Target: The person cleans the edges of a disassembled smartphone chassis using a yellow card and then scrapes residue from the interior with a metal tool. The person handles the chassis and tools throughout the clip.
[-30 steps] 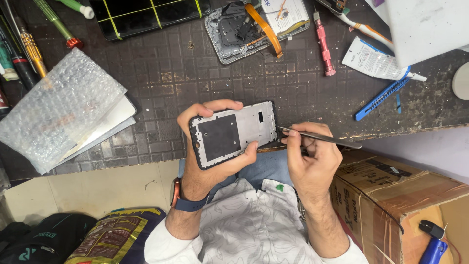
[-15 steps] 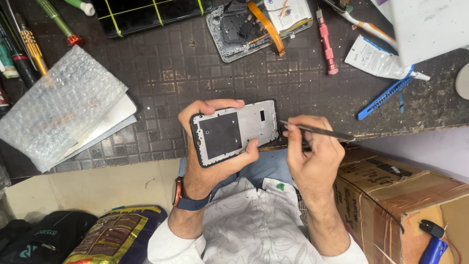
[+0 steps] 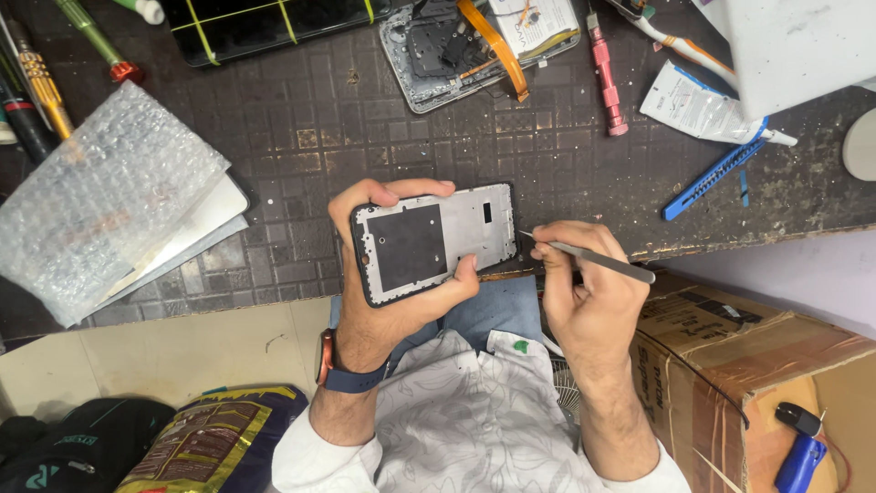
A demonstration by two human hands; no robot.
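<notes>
The left hand (image 3: 383,292) grips a phone frame (image 3: 433,242) over the worktop's (image 3: 301,137) near edge, fingers wrapped round it. The right hand (image 3: 589,292) pinches a thin metal tool (image 3: 593,258), tip just beside the frame's right side. A bubble-wrapped packet (image 3: 100,201) lies left; a blue cutter (image 3: 716,169) lies right.

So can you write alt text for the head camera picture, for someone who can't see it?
The left hand holds a phone frame over a dark gridded mat, while the right hand points thin metal tweezers at its edge. Bubble wrap, a pink screwdriver and another opened phone lie nearby.
</notes>
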